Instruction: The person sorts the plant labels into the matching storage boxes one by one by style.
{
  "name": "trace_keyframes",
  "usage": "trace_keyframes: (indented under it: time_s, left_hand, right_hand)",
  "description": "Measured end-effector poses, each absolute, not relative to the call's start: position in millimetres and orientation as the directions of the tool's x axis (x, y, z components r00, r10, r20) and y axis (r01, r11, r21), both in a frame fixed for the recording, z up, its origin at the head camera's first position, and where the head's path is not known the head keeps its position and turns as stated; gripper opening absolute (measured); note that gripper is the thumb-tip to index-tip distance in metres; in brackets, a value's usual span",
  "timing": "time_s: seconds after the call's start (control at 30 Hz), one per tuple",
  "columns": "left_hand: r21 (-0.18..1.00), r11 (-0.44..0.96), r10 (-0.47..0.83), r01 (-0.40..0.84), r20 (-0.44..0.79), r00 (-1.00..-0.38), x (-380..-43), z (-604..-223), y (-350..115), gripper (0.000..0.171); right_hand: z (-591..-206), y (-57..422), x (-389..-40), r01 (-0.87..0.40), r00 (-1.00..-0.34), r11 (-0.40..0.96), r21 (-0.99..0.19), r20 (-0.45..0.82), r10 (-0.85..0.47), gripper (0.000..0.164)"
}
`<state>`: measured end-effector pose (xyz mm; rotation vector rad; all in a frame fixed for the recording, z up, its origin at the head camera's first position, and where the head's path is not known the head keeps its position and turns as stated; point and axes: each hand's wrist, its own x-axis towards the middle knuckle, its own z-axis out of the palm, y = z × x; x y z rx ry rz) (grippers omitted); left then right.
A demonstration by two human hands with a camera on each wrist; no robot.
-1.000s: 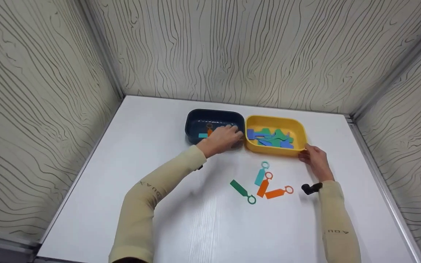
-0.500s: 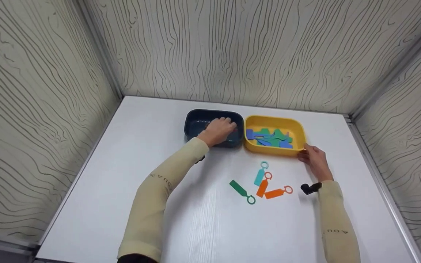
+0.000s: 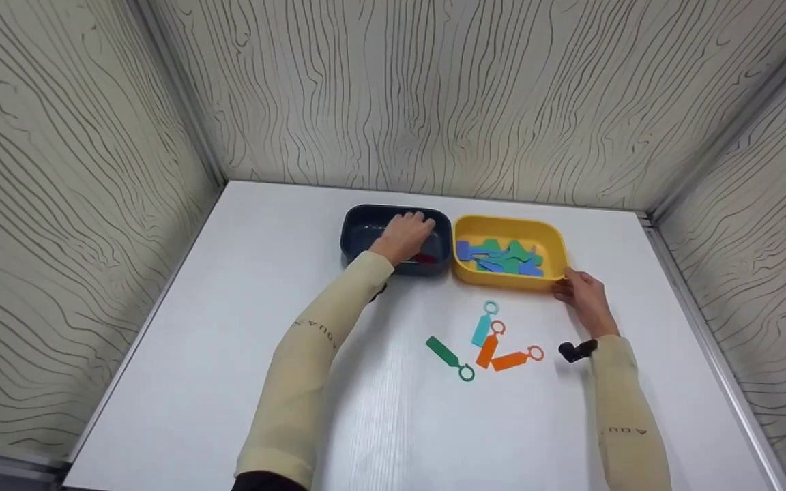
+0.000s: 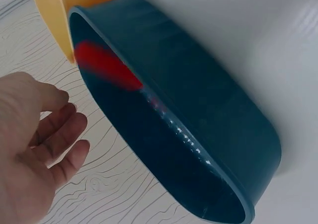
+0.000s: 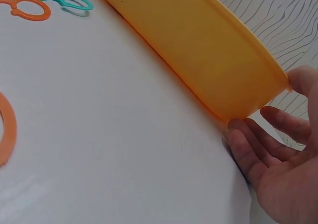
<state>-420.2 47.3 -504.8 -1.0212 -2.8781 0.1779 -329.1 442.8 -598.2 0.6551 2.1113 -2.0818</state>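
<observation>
My left hand is over the dark blue bin, its fingers loosely bent and holding nothing. In the left wrist view a blurred red strip shows inside that bin, apart from the fingers. My right hand holds the near right corner of the yellow bin. In the right wrist view its thumb is at the rim and its fingertips touch the wall's lower corner. Flat green and blue cut pieces lie in the yellow bin. Part of the dark blue bin's inside is hidden by my left hand.
Loose tags with ring ends lie on the white table in front of the bins: a green tag, a turquoise tag, an orange tag and another orange tag. The bins stand side by side before a wood-patterned panel.
My left hand has moved back and slightly left over the dark blue bin, and the red strip now shows in it. My right hand has stayed at the yellow bin's corner.
</observation>
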Motion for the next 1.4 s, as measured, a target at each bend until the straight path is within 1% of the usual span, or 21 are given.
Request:
trace_keyframes:
  time_s: [0.1, 0.27, 0.43, 0.57, 0.73, 0.87, 0.93, 1.0, 1.2, 1.3, 1.4]
  left_hand:
    - [-0.134, 0.768, 0.636, 0.626, 0.053, -0.770, -420, -506, 47, 0.030]
    - [-0.148, 0.763, 0.640, 0.629, 0.038, -0.768, -417, -505, 47, 0.032]
    - [-0.143, 0.758, 0.646, 0.636, 0.034, -0.762, -411, -505, 48, 0.035]
    - [-0.111, 0.760, 0.648, 0.640, 0.051, -0.760, -404, -507, 50, 0.032]
    - [-0.068, 0.741, 0.672, 0.668, 0.070, -0.737, -393, -509, 53, 0.028]
    - [-0.078, 0.720, 0.694, 0.690, 0.059, -0.717, -383, -509, 57, 0.025]
    - [-0.094, 0.713, 0.701, 0.695, 0.055, -0.711, -379, -511, 58, 0.024]
    - [-0.106, 0.703, 0.710, 0.703, 0.046, -0.703, -374, -513, 60, 0.024]
    - [-0.095, 0.657, 0.753, 0.748, 0.038, -0.657, -356, -520, 65, 0.023]
    - [-0.070, 0.624, 0.781, 0.778, 0.043, -0.623, -345, -523, 67, 0.024]
    - [-0.045, 0.582, 0.813, 0.812, 0.023, -0.582, -333, -527, 69, 0.024]
  right_hand:
    - [-599, 443, -330, 0.376, -0.900, -0.019, -0.926, -0.370, 0.228, 0.063]
    - [-599, 442, -332, 0.374, -0.901, -0.050, -0.926, -0.376, 0.219, 0.059]
    - [-599, 442, -331, 0.388, -0.896, -0.041, -0.921, -0.387, 0.217, 0.066]
    - [-599, 441, -331, 0.409, -0.885, -0.028, -0.912, -0.404, 0.232, 0.068]
    - [-594, 439, -329, 0.420, -0.878, -0.043, -0.906, -0.418, 0.232, 0.060]
    - [-588, 437, -326, 0.379, -0.900, -0.080, -0.922, -0.387, 0.202, 0.053]
    - [-587, 437, -325, 0.357, -0.909, -0.096, -0.929, -0.370, 0.195, 0.052]
    - [-587, 438, -324, 0.357, -0.910, -0.091, -0.930, -0.368, 0.193, 0.054]
    - [-595, 440, -325, 0.391, -0.898, -0.032, -0.920, -0.389, 0.205, 0.067]
    - [-597, 441, -327, 0.389, -0.900, -0.011, -0.921, -0.382, 0.211, 0.069]
    - [-598, 441, -329, 0.383, -0.902, -0.001, -0.924, -0.374, 0.216, 0.068]
